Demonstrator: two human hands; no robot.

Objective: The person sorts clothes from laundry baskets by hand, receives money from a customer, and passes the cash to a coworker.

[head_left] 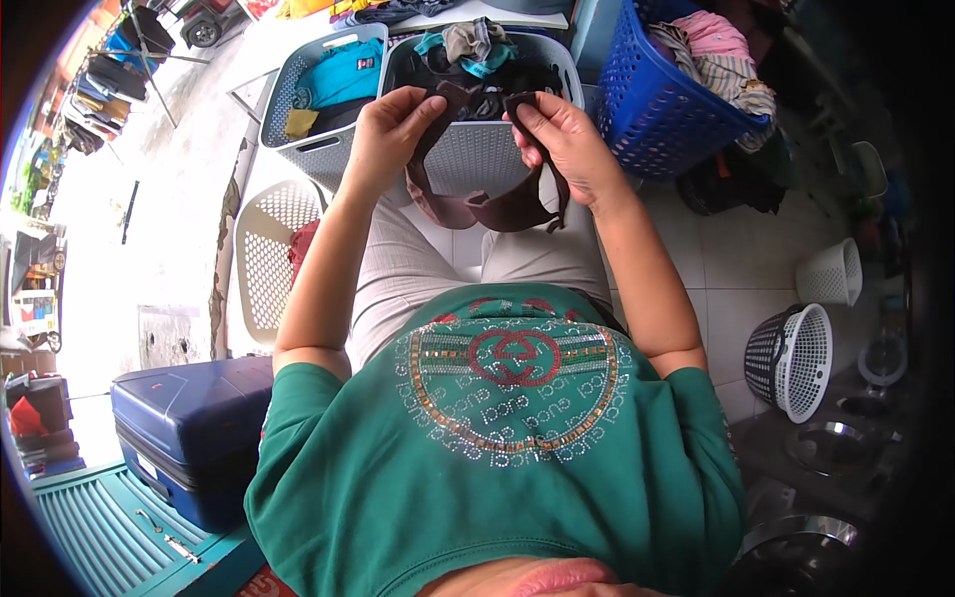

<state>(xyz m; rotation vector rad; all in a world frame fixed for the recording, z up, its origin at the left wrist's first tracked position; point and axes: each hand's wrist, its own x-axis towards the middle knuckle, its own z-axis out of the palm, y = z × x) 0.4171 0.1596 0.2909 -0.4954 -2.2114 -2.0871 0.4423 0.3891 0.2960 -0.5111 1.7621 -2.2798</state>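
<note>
A dark brown bra [470,211] hangs in a loop between my two hands, its cups at the bottom above my lap. My left hand [390,129] pinches one end between thumb and fingers. The other end is gripped by my right hand [567,141] at about the same height. Just beyond my hands stands a grey laundry basket [468,164], holding dark clothes with a beige and turquoise garment [477,45] on top. A second grey basket [318,154] adjoins it on the left, with a turquoise garment [340,75] inside.
At the right, a tilted blue basket [647,119] holds pink and striped clothes [721,60]. A whitish basket [269,239] is left of my legs. A dark blue suitcase [189,398] sits beside my left elbow. Small baskets [816,363] and metal bowls [831,448] lie right.
</note>
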